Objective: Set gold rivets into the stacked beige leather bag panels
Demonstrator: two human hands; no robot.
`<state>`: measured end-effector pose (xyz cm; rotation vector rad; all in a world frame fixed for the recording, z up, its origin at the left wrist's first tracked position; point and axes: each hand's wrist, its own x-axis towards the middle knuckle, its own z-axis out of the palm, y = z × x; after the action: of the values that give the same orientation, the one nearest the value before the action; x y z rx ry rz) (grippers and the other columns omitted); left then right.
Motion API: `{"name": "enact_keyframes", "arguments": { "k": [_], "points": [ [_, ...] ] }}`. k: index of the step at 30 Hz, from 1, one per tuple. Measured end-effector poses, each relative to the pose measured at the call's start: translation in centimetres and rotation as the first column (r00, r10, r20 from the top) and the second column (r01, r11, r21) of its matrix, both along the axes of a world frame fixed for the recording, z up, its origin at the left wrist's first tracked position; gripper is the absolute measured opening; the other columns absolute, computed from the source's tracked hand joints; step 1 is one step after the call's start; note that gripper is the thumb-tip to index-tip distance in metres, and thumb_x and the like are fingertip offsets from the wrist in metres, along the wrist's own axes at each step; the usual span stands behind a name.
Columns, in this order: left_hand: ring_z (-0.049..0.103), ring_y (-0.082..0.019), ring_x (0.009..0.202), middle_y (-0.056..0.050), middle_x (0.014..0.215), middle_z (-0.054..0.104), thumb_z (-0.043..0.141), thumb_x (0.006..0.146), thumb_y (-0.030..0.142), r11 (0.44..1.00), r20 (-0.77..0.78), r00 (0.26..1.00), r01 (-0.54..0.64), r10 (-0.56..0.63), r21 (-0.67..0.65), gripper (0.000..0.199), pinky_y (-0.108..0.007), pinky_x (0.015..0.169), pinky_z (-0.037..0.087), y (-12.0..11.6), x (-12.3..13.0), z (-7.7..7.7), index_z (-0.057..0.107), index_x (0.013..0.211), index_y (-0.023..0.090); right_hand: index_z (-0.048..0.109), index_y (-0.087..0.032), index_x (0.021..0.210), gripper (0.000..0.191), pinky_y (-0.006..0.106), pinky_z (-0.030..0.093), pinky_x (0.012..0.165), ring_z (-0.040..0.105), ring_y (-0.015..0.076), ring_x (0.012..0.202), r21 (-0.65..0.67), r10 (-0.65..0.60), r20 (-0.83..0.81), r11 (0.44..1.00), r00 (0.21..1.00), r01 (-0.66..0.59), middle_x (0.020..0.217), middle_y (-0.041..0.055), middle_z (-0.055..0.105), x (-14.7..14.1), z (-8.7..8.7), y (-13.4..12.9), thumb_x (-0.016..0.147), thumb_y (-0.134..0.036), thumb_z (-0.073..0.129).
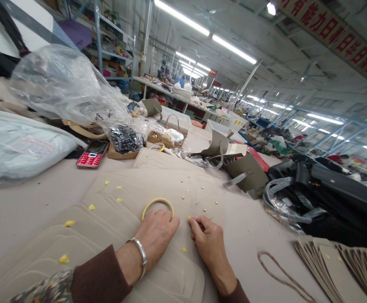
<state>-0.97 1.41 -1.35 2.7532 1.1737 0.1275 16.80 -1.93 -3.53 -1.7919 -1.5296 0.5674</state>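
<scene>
Beige flat pieces (132,185) lie overlapped on the table, with small yellow tape bits (91,207) and metal studs (204,210) on them. My left hand (156,237), with a silver bangle at its wrist, rests over a yellow-edged tape roll (158,199), fingers curled around its near side. Just to the right, my right hand (209,237) pinches a small yellow tape bit (189,218) between thumb and forefinger, low over the beige pieces.
A red phone (92,154) and plastic-wrapped bundles (22,147) lie at the left. Behind are open cardboard boxes (123,155) and olive bag parts (248,173). Black bags (325,193), a brown cord loop (284,275) and stacked beige strips (338,265) are at the right.
</scene>
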Motion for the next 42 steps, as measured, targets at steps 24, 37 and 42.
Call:
{"name": "enact_keyframes", "arguments": {
  "k": [24,37,42],
  "points": [
    [0.054,-0.024,0.087,-0.006,0.093,0.063,0.04,0.085,0.002,1.0,0.038,0.999,0.029,-0.028,-0.009,0.025,-0.036,0.074,0.046,1.7,-1.6,1.5,0.056,0.095,0.018,0.066,-0.018,0.071,0.007,0.019,0.032,0.05,0.052,0.0103,0.053,-0.267,0.246,0.035,0.936,0.969,-0.228,0.057,-0.0035,0.061,-0.3,1.8,-0.5,0.072,-0.021,0.06],
    [0.058,-0.023,0.08,-0.006,0.086,0.065,0.041,0.086,0.005,0.997,-0.016,0.997,0.074,-0.074,-0.004,0.021,-0.038,0.075,0.046,1.6,-3.0,2.2,0.056,0.092,0.018,0.06,-0.02,0.074,0.007,0.026,0.037,0.058,0.056,0.0153,0.055,-0.009,-0.09,0.245,0.995,0.965,0.095,0.056,-0.0021,0.059,-0.1,0.6,1.9,0.079,-0.024,0.057],
    [0.064,-0.019,0.093,-0.007,0.103,0.068,0.035,0.094,0.012,0.992,0.34,0.935,0.122,-0.106,-0.027,0.03,-0.032,0.081,0.051,1.4,-3.2,0.8,0.051,0.118,0.019,0.066,-0.017,0.083,0.019,0.025,0.044,0.056,0.058,0.0145,0.057,0.078,0.035,-0.192,0.997,0.981,-0.021,0.066,0.0009,0.064,0.4,0.8,1.2,0.084,-0.034,0.059]
  ]
}}
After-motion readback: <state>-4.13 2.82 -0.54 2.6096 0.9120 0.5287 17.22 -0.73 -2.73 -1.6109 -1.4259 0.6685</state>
